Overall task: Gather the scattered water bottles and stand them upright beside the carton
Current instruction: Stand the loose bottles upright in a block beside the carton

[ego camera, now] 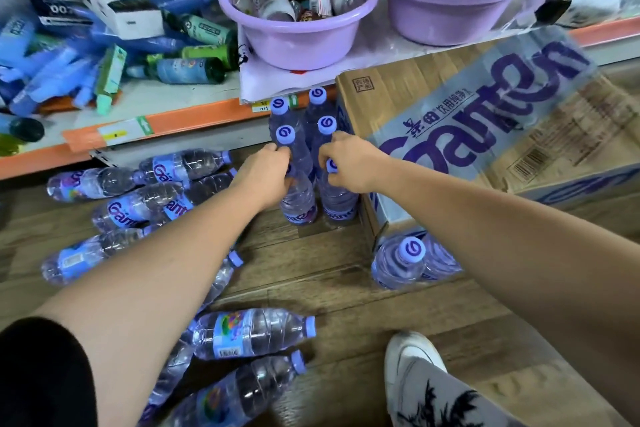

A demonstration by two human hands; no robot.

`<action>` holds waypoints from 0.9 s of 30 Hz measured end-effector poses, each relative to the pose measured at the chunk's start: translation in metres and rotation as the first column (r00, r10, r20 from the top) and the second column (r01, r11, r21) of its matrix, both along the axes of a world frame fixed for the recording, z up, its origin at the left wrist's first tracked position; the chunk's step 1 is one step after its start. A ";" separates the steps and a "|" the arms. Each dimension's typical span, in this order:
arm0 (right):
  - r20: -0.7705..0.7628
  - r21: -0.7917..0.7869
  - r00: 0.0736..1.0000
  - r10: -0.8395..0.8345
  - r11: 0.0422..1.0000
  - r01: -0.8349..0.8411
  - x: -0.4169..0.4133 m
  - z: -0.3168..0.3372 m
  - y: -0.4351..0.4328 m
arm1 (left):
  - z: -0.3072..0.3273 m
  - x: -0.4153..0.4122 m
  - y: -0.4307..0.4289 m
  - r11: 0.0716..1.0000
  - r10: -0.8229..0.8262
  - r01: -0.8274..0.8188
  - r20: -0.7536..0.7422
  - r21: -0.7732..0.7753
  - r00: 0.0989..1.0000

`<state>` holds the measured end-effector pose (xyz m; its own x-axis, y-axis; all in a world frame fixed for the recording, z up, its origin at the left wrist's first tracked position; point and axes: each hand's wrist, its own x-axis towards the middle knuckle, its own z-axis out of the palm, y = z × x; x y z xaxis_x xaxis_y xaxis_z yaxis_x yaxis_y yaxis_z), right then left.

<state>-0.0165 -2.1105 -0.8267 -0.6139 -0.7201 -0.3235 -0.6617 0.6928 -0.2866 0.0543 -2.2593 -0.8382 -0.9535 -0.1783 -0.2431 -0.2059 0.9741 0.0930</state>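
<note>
Left of the left hand, scattered bottles are seen lying on the floor, with more nearer the person. The left hand's fingers are curled round the neck of an upright bottle. Just beside it, a second upright bottle is gripped at the cap by the right hand. Four standing bottles are grouped just beyond both hands. The carton lies right of the right hand, just beside its bottle.
</note>
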 end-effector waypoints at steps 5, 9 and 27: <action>-0.040 0.062 0.999 0.035 0.998 -0.032 -0.002 -0.003 -0.004 | -0.002 -0.007 0.008 0.996 0.023 -0.020 -0.028 0.085 0.999; -0.074 0.051 0.997 0.034 0.998 -0.030 -0.005 -0.004 -0.006 | -0.007 -0.008 0.010 0.972 0.176 -0.162 -0.067 0.173 0.982; -0.378 0.136 0.926 0.020 0.990 0.034 0.018 0.004 -0.030 | 0.003 0.019 -0.023 0.814 0.406 -0.399 0.077 0.421 0.911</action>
<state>0.0014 -2.1407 -0.8223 -0.7147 -0.6803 -0.1625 -0.6969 0.7125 0.0820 0.0737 -2.2826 -0.8354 -0.8233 -0.4315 -0.3687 -0.5661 0.6712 0.4785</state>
